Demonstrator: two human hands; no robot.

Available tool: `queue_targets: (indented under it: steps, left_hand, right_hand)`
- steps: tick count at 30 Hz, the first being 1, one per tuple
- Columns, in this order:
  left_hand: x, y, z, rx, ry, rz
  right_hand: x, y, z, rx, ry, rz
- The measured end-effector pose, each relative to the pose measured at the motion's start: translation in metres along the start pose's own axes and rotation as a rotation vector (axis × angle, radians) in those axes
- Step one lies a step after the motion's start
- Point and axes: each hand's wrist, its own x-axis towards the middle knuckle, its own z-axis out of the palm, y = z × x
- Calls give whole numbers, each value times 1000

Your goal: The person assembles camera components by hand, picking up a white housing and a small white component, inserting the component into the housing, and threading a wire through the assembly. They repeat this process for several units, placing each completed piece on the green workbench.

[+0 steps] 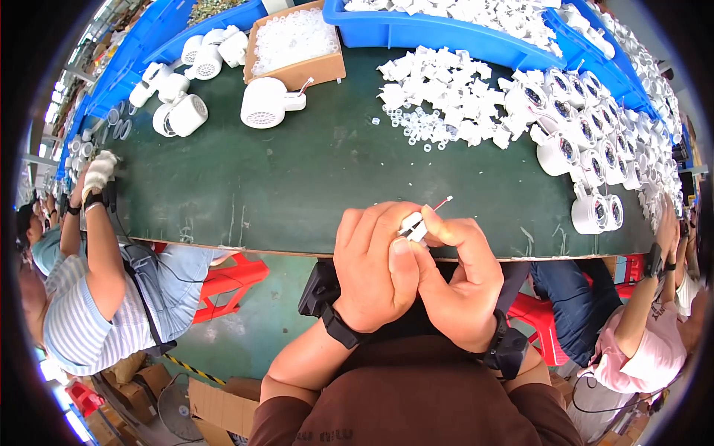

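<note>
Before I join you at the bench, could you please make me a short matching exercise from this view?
Things:
1. Small white part
2. Cardboard box
3. Loose translucent rings
4. Left-side stool

Places, colours or states:
A. Beside the heap of white pieces on the table
B. Red
C. Filled with small whitish bits
D. Held between left hand and right hand

Right pairs: 1-D, 2-C, 3-A, 4-B

A small white part [411, 225] with a dark slot is held tilted near the front edge of the green table [297, 178], a thin red, white-tipped wire [442, 204] angling out beside it.
</note>
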Motion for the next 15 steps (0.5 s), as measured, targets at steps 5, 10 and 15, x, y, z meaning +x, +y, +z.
queue_targets:
  steps: [5, 10, 15]
  left_hand:
    - [0, 0, 0, -17, 12, 0]
    - [0, -1, 0, -18, -19, 18]
    - [3, -3, 0, -14, -27, 26]
  right_hand:
    - [4, 0, -6, 82, -70, 61]
    - [-1, 0, -6, 88, -49, 54]
    - [1, -1, -4, 10, -13, 21]
